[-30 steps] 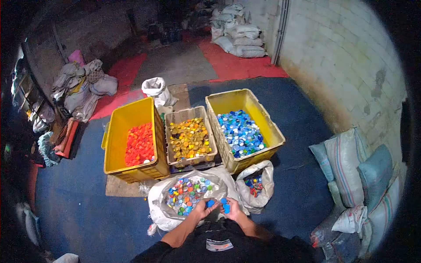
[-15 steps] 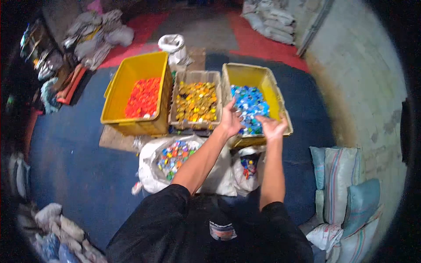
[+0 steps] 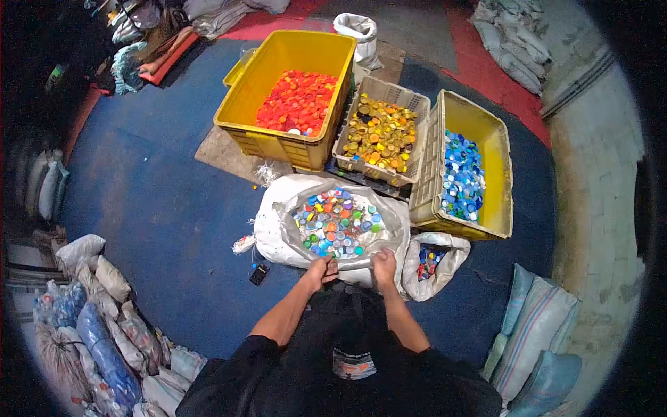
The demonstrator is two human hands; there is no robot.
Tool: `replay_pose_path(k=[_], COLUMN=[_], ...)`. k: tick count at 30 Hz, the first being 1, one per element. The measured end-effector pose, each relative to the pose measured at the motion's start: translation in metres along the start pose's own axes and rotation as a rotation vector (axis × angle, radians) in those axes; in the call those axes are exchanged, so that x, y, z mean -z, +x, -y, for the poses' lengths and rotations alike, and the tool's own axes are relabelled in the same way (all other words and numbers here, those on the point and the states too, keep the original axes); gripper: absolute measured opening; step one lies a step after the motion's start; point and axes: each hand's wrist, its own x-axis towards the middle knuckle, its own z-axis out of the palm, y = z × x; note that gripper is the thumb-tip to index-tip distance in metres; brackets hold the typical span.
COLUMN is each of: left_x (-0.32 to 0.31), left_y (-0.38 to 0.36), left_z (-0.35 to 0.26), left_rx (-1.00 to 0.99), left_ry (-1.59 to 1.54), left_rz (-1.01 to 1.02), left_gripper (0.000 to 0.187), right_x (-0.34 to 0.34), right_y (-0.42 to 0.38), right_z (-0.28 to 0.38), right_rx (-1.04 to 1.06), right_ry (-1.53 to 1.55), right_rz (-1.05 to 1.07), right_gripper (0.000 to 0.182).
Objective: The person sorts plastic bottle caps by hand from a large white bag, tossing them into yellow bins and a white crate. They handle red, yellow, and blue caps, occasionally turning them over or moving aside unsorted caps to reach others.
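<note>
A large white sack (image 3: 278, 219) lies in front of me, its mouth folded back around mixed-colour bottle caps (image 3: 338, 221). My left hand (image 3: 319, 272) is closed on the sack's near rim, left of its middle. Farther right along the same rim, my right hand (image 3: 383, 268) grips the sack's edge with curled fingers. Both sets of fingertips are partly hidden by the folded rim. Just right of my right hand stands a smaller white sack (image 3: 455, 267) holding a few dark and coloured caps.
Behind the sack stand a yellow bin (image 3: 278, 139) of red caps, a pale crate (image 3: 345, 161) of yellow caps and a tilted yellow bin (image 3: 495, 167) of blue caps. Filled sacks (image 3: 535, 326) lean by the right wall. More bundles (image 3: 104, 340) lie at left.
Both hands have moved from above the blue caps back to the near rim of the large sack and closed there. My view has tilted downward and turned left.
</note>
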Motion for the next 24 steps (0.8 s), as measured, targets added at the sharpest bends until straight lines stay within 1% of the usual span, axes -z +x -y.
replay_pose_path(k=[1, 2, 5, 6, 9, 11, 13, 14, 15, 16, 19, 20, 23, 24], left_x=[0.002, 0.007, 0.020, 0.033, 0.044, 0.054, 0.056, 0.065, 0.073, 0.080, 0.089, 0.091, 0.096, 0.096], left_y=[-0.007, -0.008, -0.022, -0.014, -0.032, -0.035, -0.059, -0.057, -0.054, -0.052, -0.055, -0.056, -0.058, -0.060], left_z=[-0.002, -0.003, -0.006, 0.000, -0.001, 0.005, -0.007, 0.001, 0.009, 0.016, 0.030, 0.033, 0.036, 0.034], left_rx=[-0.007, -0.021, -0.061, -0.031, -0.066, -0.047, -0.032, -0.059, -0.052, -0.046, -0.061, -0.070, -0.019, -0.013], left_ry=[0.003, -0.028, -0.094, -0.084, -0.091, -0.085, -0.011, -0.006, -0.037, -0.067, -0.190, -0.237, -0.218, -0.218], left_rz=[-0.022, -0.048, -0.076, -0.068, -0.133, -0.143, -0.163, -0.149, -0.158, -0.164, -0.184, -0.192, -0.213, -0.217], left_gripper=[0.031, 0.028, 0.027, 0.026, 0.029, 0.028, 0.029, 0.030, 0.030, 0.029, 0.028, 0.028, 0.026, 0.026], right_x=[-0.017, -0.028, -0.058, -0.069, -0.099, -0.122, -0.140, -0.149, -0.156, -0.163, -0.180, -0.184, -0.190, -0.189], right_y=[-0.004, -0.009, 0.005, 0.011, 0.048, 0.059, 0.078, 0.086, 0.091, 0.099, 0.116, 0.126, 0.127, 0.129], right_z=[0.010, 0.020, 0.037, 0.042, 0.035, 0.065, 0.071, 0.077, 0.087, 0.086, 0.089, 0.078, 0.092, 0.091], right_rx=[0.101, 0.229, 0.172, 0.178, 0.398, 0.414, 0.638, 0.629, 0.623, 0.716, 0.861, 0.896, 0.696, 0.734], right_ry=[-0.175, -0.287, -0.486, -0.506, -0.621, -0.771, -0.780, -0.825, -0.870, -0.878, -0.977, -0.978, -1.140, -1.103], right_rz=[0.025, 0.013, 0.129, 0.147, 0.200, 0.268, 0.289, 0.347, 0.401, 0.389, 0.410, 0.430, 0.564, 0.584], right_gripper=[0.037, 0.025, 0.021, 0.019, 0.020, 0.019, 0.022, 0.025, 0.027, 0.034, 0.029, 0.031, 0.040, 0.040])
